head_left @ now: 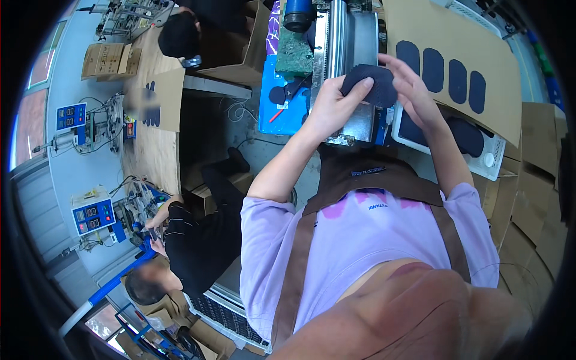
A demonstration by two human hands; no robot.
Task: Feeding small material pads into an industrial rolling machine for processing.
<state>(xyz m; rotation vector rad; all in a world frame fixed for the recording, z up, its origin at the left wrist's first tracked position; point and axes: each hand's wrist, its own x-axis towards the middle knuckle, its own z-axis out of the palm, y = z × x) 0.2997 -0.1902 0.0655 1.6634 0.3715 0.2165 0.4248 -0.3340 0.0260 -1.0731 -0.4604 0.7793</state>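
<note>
Left hand [333,105] pinches the near-left edge of a dark oval fabric piece [371,84], thumb on top. Right hand [414,90] grips the same piece from its right side, fingers curled round the edge. The piece is held up in the upper centre of the frame, just in front of a grey metal machine [351,54] with a roller-like slot. Right of it, a white tray [489,162] with more dark ovals; above that, a cardboard sheet [498,102] carrying four dark ovals in a row. Left of the machine, a blue box [273,114]. A co-worker in black [198,240] sits lower left.

Risk, as judged: fingers are close to the machine mouth and could get nipped; the limp piece could fold or go in skewed.
</note>
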